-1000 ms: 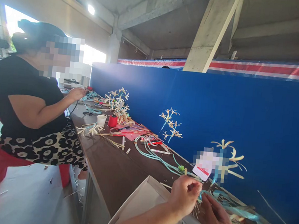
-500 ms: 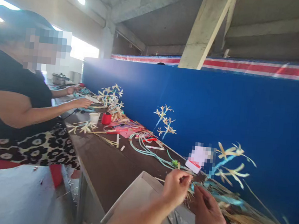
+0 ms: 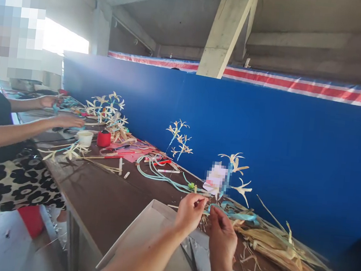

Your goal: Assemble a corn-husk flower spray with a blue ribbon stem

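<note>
In the head view, my left hand [image 3: 190, 213] is closed in a pinch, and what its fingertips hold is too small to make out. My right hand [image 3: 221, 237] is close beside it, thumb and fingers pinched at the lower end of a blue-wrapped stem. That stem carries pale husk-like petals as an artificial flower [image 3: 241, 190], standing nearly upright. A bit of light blue shows between the two sets of fingertips. Below my hands, dark scissors [image 3: 192, 260] lie over a white shallow box [image 3: 146, 230], partly hidden by my forearms.
Dried husk strips [image 3: 284, 252] cover the table's right side. Light blue cords [image 3: 151, 175], a red container [image 3: 104, 139], a white cup [image 3: 84, 138] and finished-looking flower sprigs [image 3: 180, 139] lie further left. A blue panel [image 3: 294, 142] borders the back. A co-worker's hands [image 3: 68, 121] work at far left.
The view has turned to the right. The flower has swung from leaning right to nearly upright above my right hand. My hands stay pinched close together.
</note>
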Available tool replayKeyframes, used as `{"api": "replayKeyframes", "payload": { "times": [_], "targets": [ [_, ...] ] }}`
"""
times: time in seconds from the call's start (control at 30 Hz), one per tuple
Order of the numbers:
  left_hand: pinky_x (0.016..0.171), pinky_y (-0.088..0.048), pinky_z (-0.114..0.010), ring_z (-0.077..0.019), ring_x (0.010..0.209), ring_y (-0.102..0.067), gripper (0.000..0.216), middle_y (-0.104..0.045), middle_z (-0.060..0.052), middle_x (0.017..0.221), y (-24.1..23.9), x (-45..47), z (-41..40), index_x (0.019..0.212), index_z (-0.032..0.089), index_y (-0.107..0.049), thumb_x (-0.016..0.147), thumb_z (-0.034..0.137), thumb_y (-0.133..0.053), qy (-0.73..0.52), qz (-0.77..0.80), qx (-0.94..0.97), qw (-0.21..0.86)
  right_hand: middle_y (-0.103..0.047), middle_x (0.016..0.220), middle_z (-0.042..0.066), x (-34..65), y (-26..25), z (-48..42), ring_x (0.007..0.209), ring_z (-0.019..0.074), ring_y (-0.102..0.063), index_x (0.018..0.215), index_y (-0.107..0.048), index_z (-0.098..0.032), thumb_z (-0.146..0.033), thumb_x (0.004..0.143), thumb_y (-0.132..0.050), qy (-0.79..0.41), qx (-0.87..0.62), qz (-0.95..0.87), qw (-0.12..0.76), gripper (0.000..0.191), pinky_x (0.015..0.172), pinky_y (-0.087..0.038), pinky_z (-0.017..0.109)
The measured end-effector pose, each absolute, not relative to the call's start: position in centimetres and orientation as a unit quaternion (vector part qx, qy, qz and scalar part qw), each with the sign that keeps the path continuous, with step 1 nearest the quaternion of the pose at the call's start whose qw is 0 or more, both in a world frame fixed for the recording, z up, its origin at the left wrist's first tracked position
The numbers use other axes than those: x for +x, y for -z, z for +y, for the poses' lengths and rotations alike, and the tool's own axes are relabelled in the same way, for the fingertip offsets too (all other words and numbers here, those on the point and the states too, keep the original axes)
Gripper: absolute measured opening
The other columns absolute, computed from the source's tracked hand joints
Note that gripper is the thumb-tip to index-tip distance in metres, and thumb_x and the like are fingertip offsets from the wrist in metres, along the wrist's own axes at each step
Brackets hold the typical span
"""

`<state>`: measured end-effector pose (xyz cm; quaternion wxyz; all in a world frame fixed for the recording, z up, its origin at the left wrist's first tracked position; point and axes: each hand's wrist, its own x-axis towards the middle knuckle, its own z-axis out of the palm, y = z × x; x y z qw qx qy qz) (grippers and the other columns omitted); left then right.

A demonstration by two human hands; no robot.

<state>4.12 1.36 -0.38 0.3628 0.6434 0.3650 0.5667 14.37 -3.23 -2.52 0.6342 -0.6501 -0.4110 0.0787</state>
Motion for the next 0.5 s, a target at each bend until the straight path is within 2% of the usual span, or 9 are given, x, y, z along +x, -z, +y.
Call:
{"api": "replayKeyframes", "payload": {
  "times": [0.5],
  "targets": [
    [0.067,-0.043,-0.022,-0.0138,0.077,-0.060,0.022,-0.069,-0.003,0.085,0.22,4.01,1.33,0.083,0.018,-0.070,0.083,0.030,-0.051,-0.555,0.359,0.651,0.373,-0.070,0.083,0.007,14.17,2.78,-3.04,0.069,0.0208,-0.060,0.092,-0.069,-0.018,-0.049,0.071,-0.061,-0.099,-0.628,-0.407,0.656,0.039,0.059,-0.044,0.029]
  ]
}}
